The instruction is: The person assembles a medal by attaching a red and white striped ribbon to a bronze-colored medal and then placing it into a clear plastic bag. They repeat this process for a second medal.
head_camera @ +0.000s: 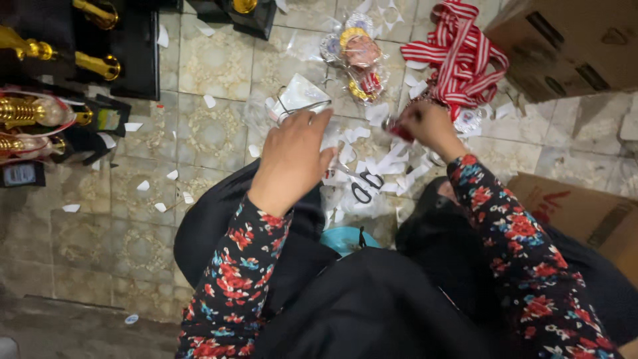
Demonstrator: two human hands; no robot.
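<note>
My left hand reaches forward over the tiled floor, its fingertips touching a clear plastic wrapper; whether it grips the wrapper is hidden. My right hand is closed around a small red item beside a heap of red-and-white striped ribbons. Black-handled scissors lie between the hands among white paper scraps. A medal in clear wrapping lies farther ahead.
Gold trophies on black bases stand at the left. Cardboard boxes sit at the upper right and lower right. White scraps are scattered over the tiles. My dark-clothed knees fill the lower middle, with something teal between them.
</note>
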